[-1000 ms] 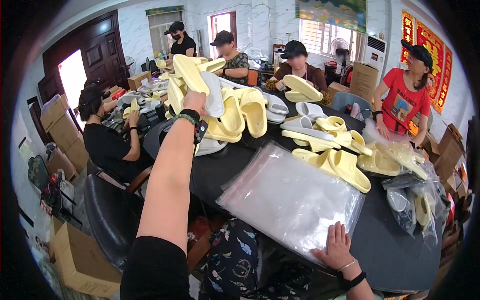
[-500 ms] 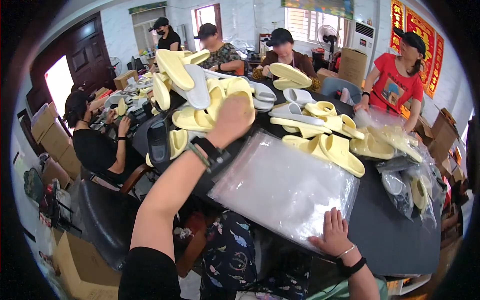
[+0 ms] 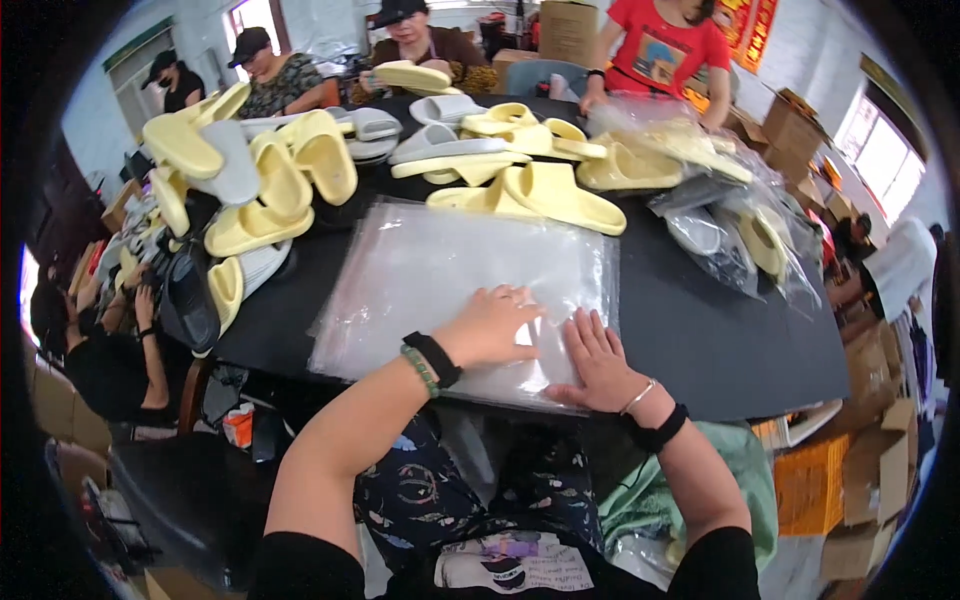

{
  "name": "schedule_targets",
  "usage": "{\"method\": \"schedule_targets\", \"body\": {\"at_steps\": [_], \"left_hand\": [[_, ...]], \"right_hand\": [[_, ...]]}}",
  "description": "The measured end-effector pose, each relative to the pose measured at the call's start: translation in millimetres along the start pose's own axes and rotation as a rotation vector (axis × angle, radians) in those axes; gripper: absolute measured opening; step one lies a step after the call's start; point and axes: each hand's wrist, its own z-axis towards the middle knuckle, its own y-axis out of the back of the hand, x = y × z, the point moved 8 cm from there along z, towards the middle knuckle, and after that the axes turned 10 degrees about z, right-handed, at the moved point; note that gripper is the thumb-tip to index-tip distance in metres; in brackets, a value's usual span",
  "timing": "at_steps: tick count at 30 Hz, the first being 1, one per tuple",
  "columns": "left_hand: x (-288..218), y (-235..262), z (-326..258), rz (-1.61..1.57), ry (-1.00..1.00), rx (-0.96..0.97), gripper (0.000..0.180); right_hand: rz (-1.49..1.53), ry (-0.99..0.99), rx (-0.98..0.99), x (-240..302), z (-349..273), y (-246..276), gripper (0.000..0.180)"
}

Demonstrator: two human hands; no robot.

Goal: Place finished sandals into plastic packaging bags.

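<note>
A stack of clear plastic bags (image 3: 430,270) lies flat on the black table in front of me. My left hand (image 3: 488,328) rests on the stack with its fingers apart and the thumb stretched toward my other hand. Just beside it, my right hand (image 3: 600,368) is laid flat near the stack's lower right corner, fingers spread. Neither hand holds anything. Pale yellow slippers (image 3: 560,195) lie along the far edge of the bags.
A heap of yellow and grey slippers (image 3: 270,180) stands at the left of the table (image 3: 700,350), with a black slipper (image 3: 188,300) nearest the edge. Bagged slippers (image 3: 710,235) lie at the right. Several people sit or stand around, one in a red shirt (image 3: 650,50).
My left hand has come back from the yellow slippers onto the plastic bags, beside my right hand. The view has swung to the right and downward.
</note>
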Motion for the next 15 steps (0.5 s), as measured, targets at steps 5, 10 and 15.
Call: {"method": "schedule_targets", "body": {"at_steps": [5, 10, 15], "left_hand": [[-8, -5, -1, 0.02, -0.004, -0.006, 0.065], [-13, -7, 8, -0.087, -0.139, -0.081, 0.058], [-11, 6, 9, -0.022, -0.17, 0.044, 0.06]], "right_hand": [[0.007, -0.051, 0.026, 2, -23, 7, 0.109], [-0.076, -0.051, -0.058, -8, -69, 30, 0.091], [0.278, -0.057, -0.609, -48, -166, 103, 0.046]]}}
